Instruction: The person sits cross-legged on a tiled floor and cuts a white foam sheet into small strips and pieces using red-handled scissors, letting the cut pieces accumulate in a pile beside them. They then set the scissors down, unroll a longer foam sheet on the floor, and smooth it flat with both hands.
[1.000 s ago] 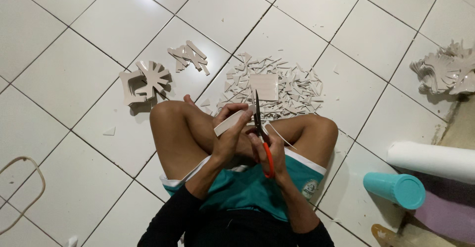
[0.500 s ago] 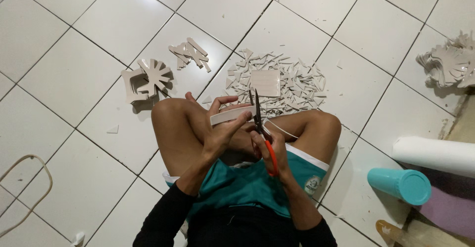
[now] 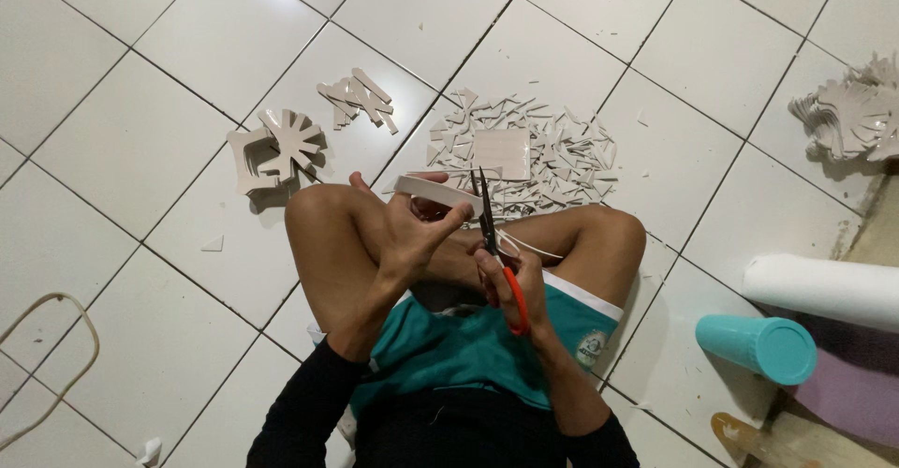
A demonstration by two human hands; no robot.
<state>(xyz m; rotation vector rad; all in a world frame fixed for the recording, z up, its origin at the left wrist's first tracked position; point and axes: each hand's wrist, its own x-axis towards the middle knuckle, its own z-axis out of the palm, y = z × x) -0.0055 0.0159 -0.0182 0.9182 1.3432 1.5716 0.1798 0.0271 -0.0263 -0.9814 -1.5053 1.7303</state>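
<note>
Scissors (image 3: 494, 243) with orange handles, gripped in the right hand (image 3: 506, 285), stand blades up and slightly parted beside a white foam piece (image 3: 433, 190) that the left hand (image 3: 405, 234) pinches between thumb and fingertips, remaining fingers spread; the piece sits above the person's crossed knees, near the middle of the tiled floor (image 3: 187, 46). Cutting appears well advanced, judged from what lies around: one dense heap of white offcuts (image 3: 552, 154), topped by a single square piece (image 3: 501, 152), lies just beyond the knees; one small cluster of strip-like cut shapes (image 3: 358, 100) and one stack of spoked cut-outs (image 3: 276, 149) lie to the left of the heap; another pile of similar white shapes (image 3: 857, 112) rests near the floor's right edge. The offcuts are too many and too small to count. The piece in hand looks not yet finished, and whether uncut stock remains cannot be told. At the right edge lie one white roll (image 3: 824, 290) and one teal cylinder (image 3: 757, 348); a looped cord (image 3: 56, 356) lies at the left edge.
</note>
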